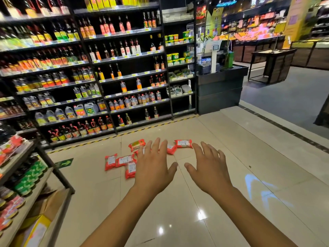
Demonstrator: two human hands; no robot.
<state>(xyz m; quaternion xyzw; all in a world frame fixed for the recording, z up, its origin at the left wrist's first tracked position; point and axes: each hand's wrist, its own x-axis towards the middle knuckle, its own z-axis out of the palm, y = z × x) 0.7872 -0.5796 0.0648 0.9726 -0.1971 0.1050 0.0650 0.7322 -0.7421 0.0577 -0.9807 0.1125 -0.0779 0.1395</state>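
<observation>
head view
left hand [153, 168]: empty, fingers straight and spread, stretched toward the red packets [124, 160]
right hand [210, 168]: empty, fingers spread, just beside the left
red packets: scattered on the floor [195, 211], near its striped edge below the bottle shelves [106, 68]

Red packets [171, 149] partly behind the left hand [153, 168]; labels on the shelf bottles [127, 49] an illegible blur.

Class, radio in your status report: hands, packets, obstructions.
Left hand open, right hand open, both empty. Red packets scattered on floor ahead. Nothing between.
</observation>
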